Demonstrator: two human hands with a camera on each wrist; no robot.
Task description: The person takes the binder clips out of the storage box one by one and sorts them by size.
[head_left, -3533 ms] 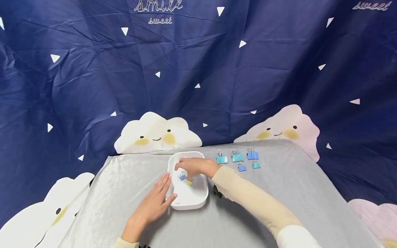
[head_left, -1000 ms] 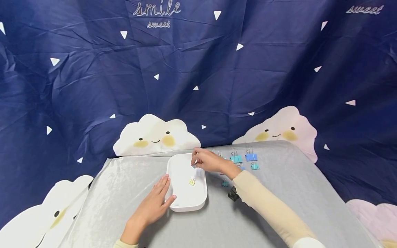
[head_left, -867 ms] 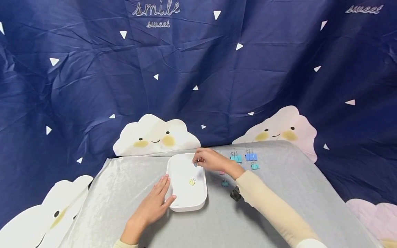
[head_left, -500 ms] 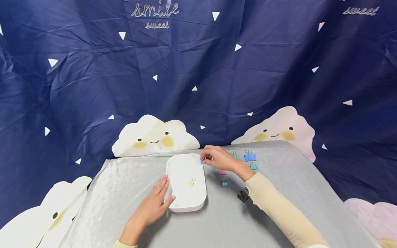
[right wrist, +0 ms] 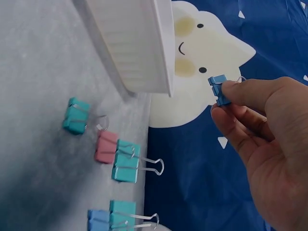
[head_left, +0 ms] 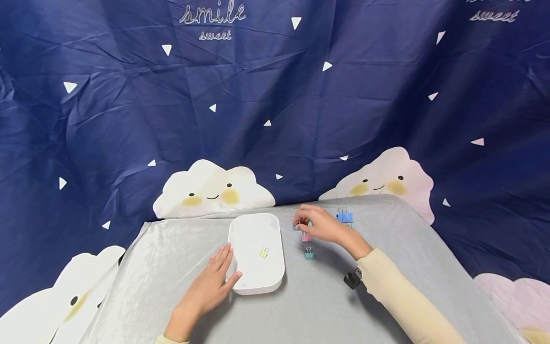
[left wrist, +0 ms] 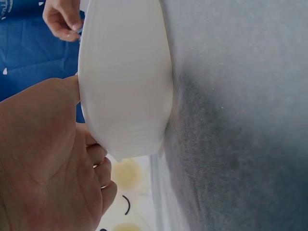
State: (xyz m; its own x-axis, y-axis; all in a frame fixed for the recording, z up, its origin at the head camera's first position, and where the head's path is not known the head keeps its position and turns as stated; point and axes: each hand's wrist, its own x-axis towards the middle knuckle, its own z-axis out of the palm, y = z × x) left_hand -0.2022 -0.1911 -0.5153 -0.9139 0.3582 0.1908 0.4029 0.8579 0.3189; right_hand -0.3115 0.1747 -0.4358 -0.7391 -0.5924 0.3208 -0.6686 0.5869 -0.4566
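Note:
A small blue binder clip (right wrist: 218,90) is pinched between the thumb and fingers of my right hand (head_left: 321,224), above the grey cloth to the right of the white tray (head_left: 259,289). My left hand (head_left: 210,282) rests on the tray's left rim, its fingers stretched out along it. Inside the tray lies one yellow binder clip (head_left: 264,252). Beneath and near the right hand, a pink binder clip (right wrist: 106,147) and a small teal one (right wrist: 76,117) sit on the cloth. The right hand partly hides the clips behind it in the head view.
Larger teal clips (right wrist: 126,162) and a blue clip (right wrist: 98,220) stand on the cloth in the right wrist view. A large blue clip (head_left: 345,218) stands farther right. A dark blue curtain (head_left: 240,119) with clouds hangs behind the grey-covered table (head_left: 172,248).
My right hand has lifted the small blue clip out of the tray and carried it right, over the tray's edge to above the cloth. The left hand has stayed on the rim.

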